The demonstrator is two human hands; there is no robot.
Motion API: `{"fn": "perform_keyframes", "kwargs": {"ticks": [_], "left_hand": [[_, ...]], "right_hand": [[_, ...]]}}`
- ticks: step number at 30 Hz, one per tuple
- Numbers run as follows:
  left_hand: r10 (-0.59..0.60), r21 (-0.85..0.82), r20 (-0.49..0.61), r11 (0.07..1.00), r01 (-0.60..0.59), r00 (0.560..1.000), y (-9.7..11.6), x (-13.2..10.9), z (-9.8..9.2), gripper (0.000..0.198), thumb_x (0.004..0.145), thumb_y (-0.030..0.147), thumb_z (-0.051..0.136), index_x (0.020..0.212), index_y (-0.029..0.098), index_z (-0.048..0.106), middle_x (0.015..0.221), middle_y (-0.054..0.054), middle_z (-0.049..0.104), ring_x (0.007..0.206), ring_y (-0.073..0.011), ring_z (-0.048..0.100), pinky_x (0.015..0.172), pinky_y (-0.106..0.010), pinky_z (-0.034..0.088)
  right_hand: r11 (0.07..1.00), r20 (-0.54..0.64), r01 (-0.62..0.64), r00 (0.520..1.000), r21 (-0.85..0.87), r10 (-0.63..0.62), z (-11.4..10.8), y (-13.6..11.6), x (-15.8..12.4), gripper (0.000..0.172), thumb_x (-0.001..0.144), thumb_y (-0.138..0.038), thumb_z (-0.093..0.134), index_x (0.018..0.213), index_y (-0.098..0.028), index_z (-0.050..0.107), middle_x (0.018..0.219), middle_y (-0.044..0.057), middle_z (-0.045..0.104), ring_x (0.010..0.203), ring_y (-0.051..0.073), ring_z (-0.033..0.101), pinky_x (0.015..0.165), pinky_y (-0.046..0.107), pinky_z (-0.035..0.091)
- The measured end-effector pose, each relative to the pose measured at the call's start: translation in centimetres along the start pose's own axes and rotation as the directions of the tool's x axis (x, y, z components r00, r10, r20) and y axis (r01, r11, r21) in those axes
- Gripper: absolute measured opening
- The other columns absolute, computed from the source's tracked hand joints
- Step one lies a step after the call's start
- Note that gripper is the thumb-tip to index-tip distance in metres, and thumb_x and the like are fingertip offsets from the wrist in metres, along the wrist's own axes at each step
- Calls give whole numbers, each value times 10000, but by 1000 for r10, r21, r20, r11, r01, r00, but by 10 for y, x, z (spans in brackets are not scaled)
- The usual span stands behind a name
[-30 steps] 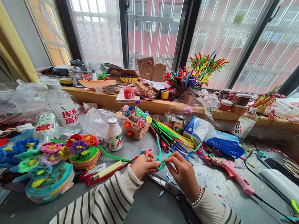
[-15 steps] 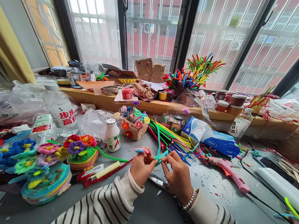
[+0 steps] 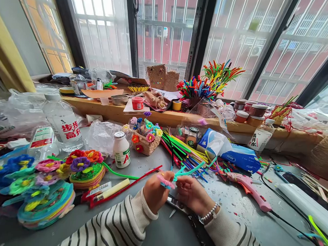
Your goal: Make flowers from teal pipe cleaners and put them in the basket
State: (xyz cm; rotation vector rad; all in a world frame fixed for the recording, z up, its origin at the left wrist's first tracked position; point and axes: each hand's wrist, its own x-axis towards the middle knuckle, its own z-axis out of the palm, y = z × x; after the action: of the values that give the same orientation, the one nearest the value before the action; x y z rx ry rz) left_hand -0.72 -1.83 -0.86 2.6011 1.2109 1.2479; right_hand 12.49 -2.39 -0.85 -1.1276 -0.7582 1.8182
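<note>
A mint-green pipe cleaner (image 3: 195,169), bent with several ends sticking out, is pinched between my two hands above the table. My left hand (image 3: 155,192) is closed on its near side, and a pink and blue fuzzy piece (image 3: 166,182) sits at the fingers; whether it is worn or held I cannot tell. Thumb and fingers of my right hand (image 3: 195,196) are closed on the pipe cleaner from the right. The spot where the stems cross is partly covered by my fingertips. Just below the hands lies a pair of scissors (image 3: 174,201), partly hidden.
Left are fuzzy flower pieces (image 3: 45,205), a red pipe cleaner (image 3: 151,170) and a white bottle (image 3: 121,150). Ahead stand a flower basket (image 3: 149,146) and loose pipe cleaners (image 3: 184,149). A pink glue gun (image 3: 249,188) with its cord lies right, near a blue tissue pack (image 3: 240,158).
The pipe cleaner has turned from pointing upright to slanting right. My left wrist has rotated, bringing the pink and blue piece to the front, and both hands have dropped slightly.
</note>
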Motion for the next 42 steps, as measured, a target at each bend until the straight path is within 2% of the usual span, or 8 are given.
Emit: {"fn": "perform_keyframes", "kwargs": {"ticks": [2, 4, 9, 13, 20, 24, 33, 42], "left_hand": [[-49, -101, -18, 994, 47, 999, -2, 1, 0, 132, 668, 84, 401, 724, 194, 446, 627, 9, 542, 592, -120, 535, 568, -221, 412], [-196, -278, -23, 943, 182, 980, -4, 3, 0, 90, 665, 129, 446, 709, 197, 407, 631, 17, 516, 590, -120, 546, 581, -231, 425], [-487, -647, 197, 588, 486, 851, -6, 8, -1, 256, 609, 204, 553, 682, 207, 307, 561, 66, 445, 532, -105, 527, 558, -239, 434], [-512, -747, 270, 423, 513, 816, -5, 9, 0, 300, 570, 189, 592, 656, 202, 304, 511, 91, 405, 499, -79, 474, 533, -216, 395], [-381, -816, 524, 34, 578, 762, -12, 12, 2, 385, 489, 168, 663, 649, 190, 313, 495, 107, 383, 456, -37, 400, 474, -176, 334], [-361, -798, 569, -27, 602, 739, -12, 12, 1, 394, 477, 156, 678, 635, 183, 319, 490, 107, 391, 448, -26, 397, 461, -163, 320], [-352, -731, 658, -83, 678, 666, -10, 11, 1, 386, 472, 190, 691, 712, 163, 391, 561, 55, 483, 517, -74, 496, 495, -205, 381], [-417, -678, 714, -211, 704, 562, -1, 11, -5, 396, 528, 206, 666, 786, 174, 367, 672, 3, 591, 601, -138, 603, 578, -240, 458]], "right_hand": [[998, 82, -34, 996, 44, 30, -3, -3, -1, 170, 588, -243, 496, 465, -140, 440, 385, -77, 306, 335, 23, 213, 362, 170, 169], [999, 93, 53, 994, -4, -52, -5, -7, -3, 154, 596, -243, 519, 499, -138, 462, 394, -78, 320, 343, 21, 222, 366, 167, 160], [820, 27, 349, 925, -454, -379, -7, -13, -2, 189, 630, -318, 549, 599, -133, 530, 442, -58, 375, 401, 42, 296, 386, 177, 200], [692, 75, 451, 863, -563, -500, -8, -10, 2, 232, 639, -364, 546, 611, -135, 521, 516, -45, 386, 459, 53, 302, 412, 185, 225], [616, 227, 536, 830, -577, -509, -14, -15, -3, 219, 689, -347, 506, 594, -155, 459, 557, -44, 367, 483, 58, 316, 431, 182, 260], [586, 284, 564, 816, -581, -503, -17, -19, -7, 213, 693, -327, 513, 587, -154, 449, 570, -41, 373, 504, 60, 332, 449, 180, 271], [745, 224, 513, 858, -426, -462, -20, -14, -3, 186, 688, -327, 519, 660, -143, 506, 536, -42, 416, 464, 57, 357, 442, 187, 297], [699, 134, 574, 804, -426, -579, -9, -13, -6, 168, 654, -315, 554, 656, -147, 552, 609, -10, 514, 501, 77, 432, 466, 197, 361]]}}
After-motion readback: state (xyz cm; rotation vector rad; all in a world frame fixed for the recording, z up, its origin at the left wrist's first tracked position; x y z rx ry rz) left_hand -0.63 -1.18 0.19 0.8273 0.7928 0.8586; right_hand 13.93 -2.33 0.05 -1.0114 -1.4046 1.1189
